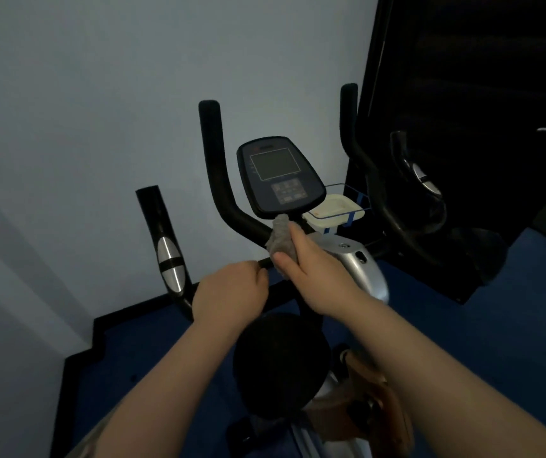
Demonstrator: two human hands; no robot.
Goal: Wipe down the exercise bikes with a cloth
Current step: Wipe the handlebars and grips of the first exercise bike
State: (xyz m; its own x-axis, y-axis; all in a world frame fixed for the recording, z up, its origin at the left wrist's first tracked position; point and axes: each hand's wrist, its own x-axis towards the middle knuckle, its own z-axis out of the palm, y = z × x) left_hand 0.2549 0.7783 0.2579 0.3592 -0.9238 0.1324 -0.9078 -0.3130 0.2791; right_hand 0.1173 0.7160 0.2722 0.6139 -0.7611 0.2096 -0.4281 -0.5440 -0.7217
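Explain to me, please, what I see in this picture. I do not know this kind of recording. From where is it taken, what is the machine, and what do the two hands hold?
The picture comes from one camera worn on a person's head, looking forward and down, so the two bare arms reaching in from below belong to that person. No robot is here.

The machine is an exercise bike. It has a console with a dark screen and buttons, black handlebars rising on both sides, and a round black seat near the bottom.

The right hand holds a crumpled grey cloth just below the console, at the handlebar. The left hand curls its grip round the lower black bar beside it.

Behind the console is a wire basket holding a pale tray. The floor is blue, the wall light.
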